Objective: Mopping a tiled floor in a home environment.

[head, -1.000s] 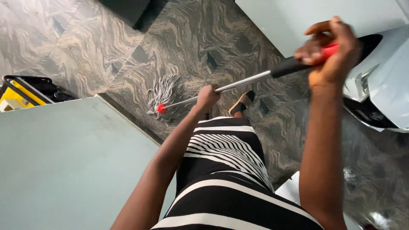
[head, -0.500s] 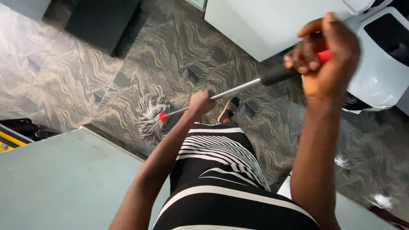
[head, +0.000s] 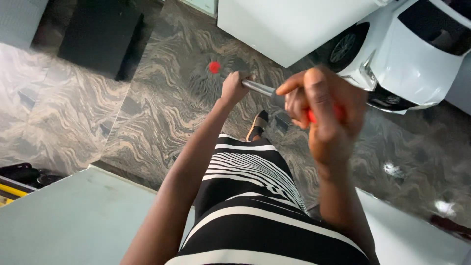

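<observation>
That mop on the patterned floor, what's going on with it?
A person in a striped dress is holding a mop with both hands. The left hand grips the metal pole low down, and the right hand is closed round the red and black grip at the top. The mop head, with its red hub, rests on the marbled floor ahead of the person's foot. A white car stands close by on the right.
</observation>
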